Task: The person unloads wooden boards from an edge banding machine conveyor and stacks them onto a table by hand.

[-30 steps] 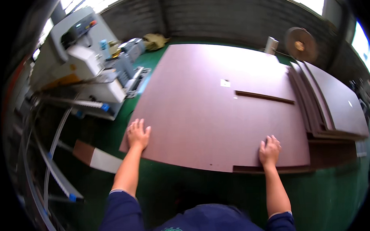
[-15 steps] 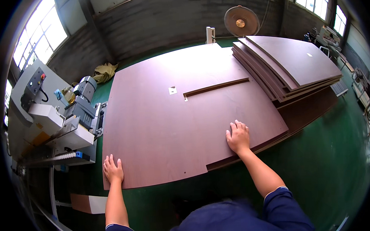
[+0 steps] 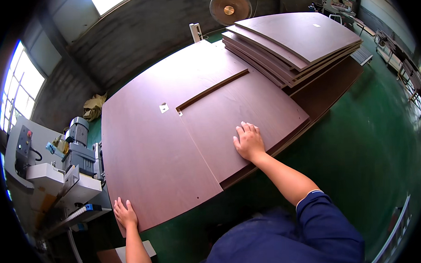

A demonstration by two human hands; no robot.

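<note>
A large reddish-brown wood-look board [image 3: 146, 143] lies flat, with a long narrow slot [image 3: 213, 91] across it and a small white label [image 3: 164, 108] beside the slot. A thin straight seam runs from the slot's left end to the step in the near edge, setting off the right-hand section [image 3: 274, 106]. My left hand [image 3: 125, 213] rests open at the board's near left corner, its thumb apart from the fingers. On the right-hand section, close to its near edge, my right hand [image 3: 249, 141] lies palm down with the fingers extended. Neither hand grasps anything visible.
Several matching boards are stacked [image 3: 295, 40] at the far right. To the left stands a grey machine [image 3: 77, 154] with a motor and control panel. A round fan [image 3: 230, 9] is at the back. A two-tone offcut [image 3: 124, 255] lies low on the left; a metal rack [image 3: 394, 231] is lower right.
A seam now shows between the slot and the near-edge step, where none was visible before. Both hands remain on the board. The whole view has turned and shifted.
</note>
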